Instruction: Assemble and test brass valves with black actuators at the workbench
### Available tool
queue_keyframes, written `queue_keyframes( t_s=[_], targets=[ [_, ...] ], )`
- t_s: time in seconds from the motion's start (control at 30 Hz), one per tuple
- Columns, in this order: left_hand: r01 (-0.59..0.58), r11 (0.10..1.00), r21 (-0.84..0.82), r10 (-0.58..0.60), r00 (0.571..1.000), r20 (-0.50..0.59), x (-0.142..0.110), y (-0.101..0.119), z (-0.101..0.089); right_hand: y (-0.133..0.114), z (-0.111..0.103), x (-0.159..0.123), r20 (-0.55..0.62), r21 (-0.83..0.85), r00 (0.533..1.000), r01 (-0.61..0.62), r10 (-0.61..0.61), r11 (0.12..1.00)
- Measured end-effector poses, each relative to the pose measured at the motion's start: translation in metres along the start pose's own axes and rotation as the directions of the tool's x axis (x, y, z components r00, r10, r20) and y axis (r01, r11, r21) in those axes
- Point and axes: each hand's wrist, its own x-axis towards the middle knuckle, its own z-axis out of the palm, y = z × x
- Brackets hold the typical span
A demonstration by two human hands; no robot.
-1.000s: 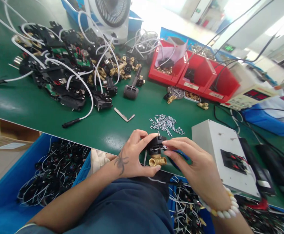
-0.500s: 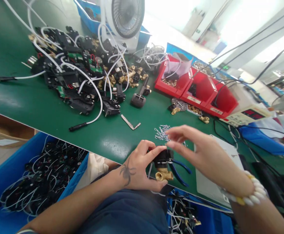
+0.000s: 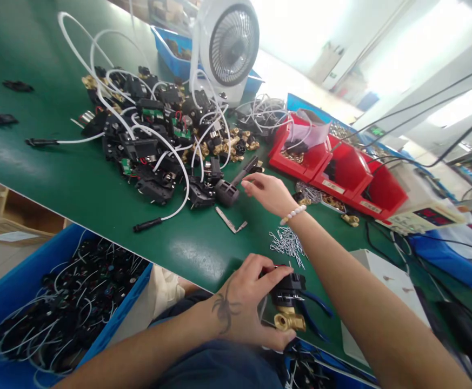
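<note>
My left hand [image 3: 244,302] grips a brass valve with a black housing [image 3: 286,302] near the table's front edge, thumb under the brass body and fingers on the black top. Blue-handled pliers [image 3: 319,305] lie just right of it, partly hidden. My right hand [image 3: 268,192] is stretched forward over the table, fingers loosely curved and apart, nothing visible in them. Nearest to it is a dark grey mallet-like tool [image 3: 227,193] with a ribbed handle; I cannot tell whether they touch. A pile of silver cotter pins [image 3: 287,243] lies beneath the right forearm.
Black housings with white cables [image 3: 150,140] are heaped at left beside brass fittings [image 3: 219,143]. A white fan [image 3: 231,48] stands behind. Red bins [image 3: 317,156] line the back right. A bent metal strip [image 3: 230,220] lies mid-table. Blue crates [image 3: 116,313] sit below.
My right hand has moved from beside the valve, forward and left to the mallet-like tool. My left hand keeps its hold on the valve. The view has shifted slightly.
</note>
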Motion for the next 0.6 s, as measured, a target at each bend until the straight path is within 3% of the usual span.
queue_keyframes(
  t_s=[0.17, 0.37, 0.5, 0.6],
  targets=[
    [0.02, 1.0, -0.012, -0.019, 0.999, 0.042, 0.001, 0.002, -0.004, 0.007, 0.002, 0.012, 0.029, -0.207, 0.993, 0.114, -0.111, 0.972],
    [0.029, 0.999, -0.016, -0.029, 0.999, 0.015, 0.002, 0.002, -0.003, -0.006, 0.015, 0.029, 0.14, -0.336, 0.938, 0.347, -0.318, 0.876],
    [0.054, 0.998, -0.024, -0.055, 0.998, -0.033, 0.001, 0.001, -0.002, -0.016, -0.014, 0.01, 0.109, -0.412, 0.923, 0.38, -0.369, 0.828],
    [0.046, 0.999, -0.006, -0.046, 0.998, -0.048, -0.001, -0.001, -0.001, -0.019, -0.048, -0.036, 0.004, -0.532, 0.946, 0.276, -0.324, 0.801]
  ],
)
